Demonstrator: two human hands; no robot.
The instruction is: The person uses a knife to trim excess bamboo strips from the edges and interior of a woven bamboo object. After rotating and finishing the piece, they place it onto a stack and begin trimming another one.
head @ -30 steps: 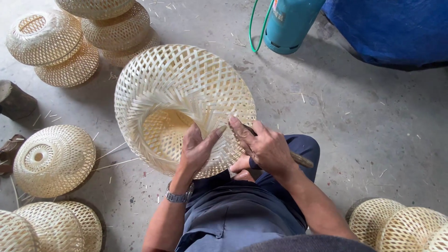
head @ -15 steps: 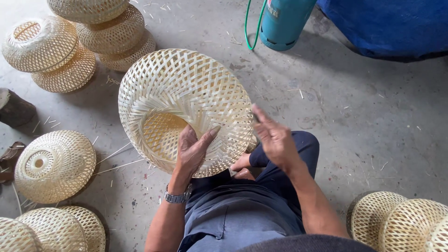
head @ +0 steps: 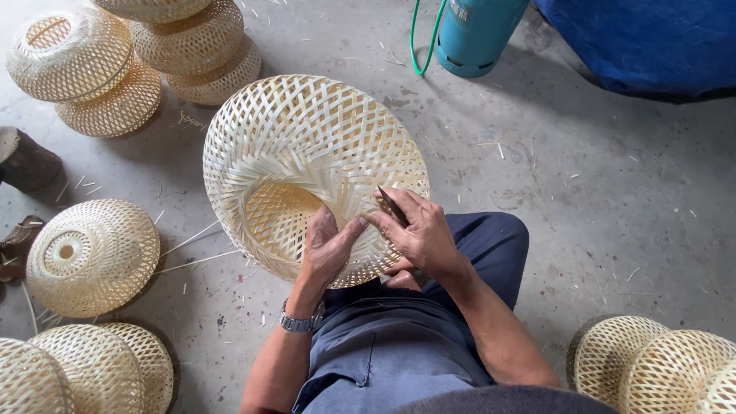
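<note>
Basket (head: 307,146) of woven bamboo rests on the lap over a grey concrete floor (head: 583,215). Left hand (head: 326,249) lies flat and open inside its rim; right hand (head: 418,230) pinches a thin dark tool (head: 391,205). More baskets (head: 92,257) and a teal gas cylinder (head: 479,34) stand around.

Basket workshop: stacked woven baskets (head: 123,69)

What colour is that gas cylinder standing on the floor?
The gas cylinder is teal blue, seen at the top of the head view.
</note>
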